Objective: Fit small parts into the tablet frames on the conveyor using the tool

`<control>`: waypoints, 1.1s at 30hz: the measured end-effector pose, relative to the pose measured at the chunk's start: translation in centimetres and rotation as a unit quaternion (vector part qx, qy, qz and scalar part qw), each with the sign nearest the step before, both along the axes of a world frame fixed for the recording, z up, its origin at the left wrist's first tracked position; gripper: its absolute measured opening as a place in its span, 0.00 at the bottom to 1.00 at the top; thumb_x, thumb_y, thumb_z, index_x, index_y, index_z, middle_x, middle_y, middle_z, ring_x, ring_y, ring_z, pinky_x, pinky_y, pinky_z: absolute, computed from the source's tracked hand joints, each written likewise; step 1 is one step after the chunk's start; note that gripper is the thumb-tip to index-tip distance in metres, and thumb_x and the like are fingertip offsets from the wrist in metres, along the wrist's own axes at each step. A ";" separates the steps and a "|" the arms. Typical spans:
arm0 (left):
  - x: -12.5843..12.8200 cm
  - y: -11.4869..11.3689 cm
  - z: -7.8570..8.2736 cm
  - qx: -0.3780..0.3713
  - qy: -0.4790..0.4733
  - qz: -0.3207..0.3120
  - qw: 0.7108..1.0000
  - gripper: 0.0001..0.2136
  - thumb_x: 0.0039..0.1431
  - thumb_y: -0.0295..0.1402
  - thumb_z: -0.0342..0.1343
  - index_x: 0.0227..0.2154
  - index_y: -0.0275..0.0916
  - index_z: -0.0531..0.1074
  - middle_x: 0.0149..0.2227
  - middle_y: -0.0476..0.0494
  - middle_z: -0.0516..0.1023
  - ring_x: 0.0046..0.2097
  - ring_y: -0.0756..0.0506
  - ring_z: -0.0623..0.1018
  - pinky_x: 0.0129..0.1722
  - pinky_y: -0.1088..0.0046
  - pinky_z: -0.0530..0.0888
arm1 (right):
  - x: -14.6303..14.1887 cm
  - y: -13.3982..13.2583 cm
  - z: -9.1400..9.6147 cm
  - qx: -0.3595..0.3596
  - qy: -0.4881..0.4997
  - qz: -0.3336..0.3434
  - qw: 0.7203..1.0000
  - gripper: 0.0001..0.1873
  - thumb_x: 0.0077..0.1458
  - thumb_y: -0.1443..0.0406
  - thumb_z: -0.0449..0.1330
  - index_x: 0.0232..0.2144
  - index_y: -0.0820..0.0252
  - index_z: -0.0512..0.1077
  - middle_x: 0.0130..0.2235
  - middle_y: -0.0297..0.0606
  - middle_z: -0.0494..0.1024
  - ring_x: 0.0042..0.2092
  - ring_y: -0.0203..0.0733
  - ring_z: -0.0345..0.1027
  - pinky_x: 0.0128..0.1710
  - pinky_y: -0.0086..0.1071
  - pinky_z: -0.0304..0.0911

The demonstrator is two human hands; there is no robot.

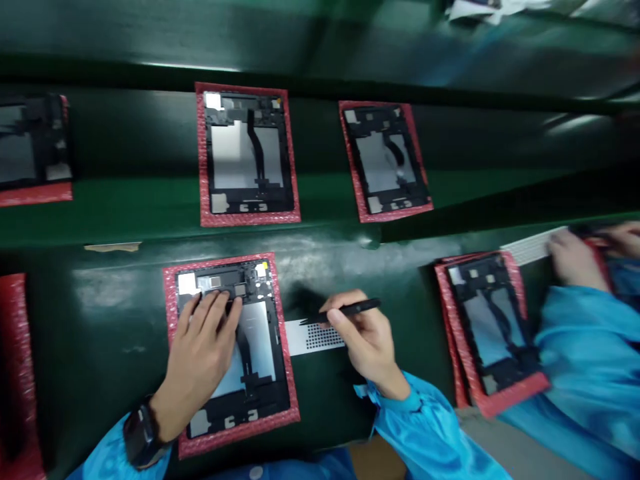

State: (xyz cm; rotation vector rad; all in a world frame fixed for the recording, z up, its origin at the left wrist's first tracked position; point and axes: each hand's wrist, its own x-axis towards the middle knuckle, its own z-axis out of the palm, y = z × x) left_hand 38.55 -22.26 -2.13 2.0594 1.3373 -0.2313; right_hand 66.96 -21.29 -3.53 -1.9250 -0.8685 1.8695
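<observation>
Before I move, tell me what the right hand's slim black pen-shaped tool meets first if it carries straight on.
The slim black pen-shaped tool in the right hand points first at the red bubble-wrap sheet around the black tablet frame; depth is unclear, so it may pass above.

Dim, greenish light; pale glare across the glossy worktop [320,257]; dark shadow beside the right hand [363,337]; heavy blur toward one o'clock.
</observation>
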 end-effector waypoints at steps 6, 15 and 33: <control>0.9 0.0 -0.4 -0.007 -0.022 0.004 1.000 0.23 0.64 0.22 0.61 0.62 0.36 0.72 0.58 0.28 0.77 0.59 0.30 0.78 0.63 0.44 0.72 | 4.4 -4.1 0.0 -0.027 -0.024 -0.008 0.999 0.13 0.71 0.53 0.61 0.39 0.54 0.74 0.32 0.35 0.73 0.30 0.40 0.69 0.28 0.34 0.65; 2.9 0.6 -0.1 -0.029 -0.026 0.022 0.999 0.25 0.64 0.23 0.62 0.63 0.42 0.70 0.59 0.31 0.77 0.60 0.30 0.78 0.62 0.43 0.73 | 6.4 -3.4 0.0 -0.013 -0.018 0.032 0.999 0.12 0.72 0.54 0.60 0.38 0.54 0.74 0.31 0.34 0.72 0.28 0.39 0.64 0.27 0.34 0.60; 0.5 0.7 -0.6 -0.028 -0.010 0.235 0.972 0.31 0.68 0.28 0.61 0.72 0.46 0.61 0.72 0.34 0.66 0.73 0.34 0.68 0.70 0.45 0.70 | -1.8 8.8 -3.7 0.016 0.230 0.086 0.969 0.09 0.72 0.58 0.60 0.39 0.55 0.73 0.34 0.34 0.74 0.33 0.38 0.69 0.33 0.34 0.65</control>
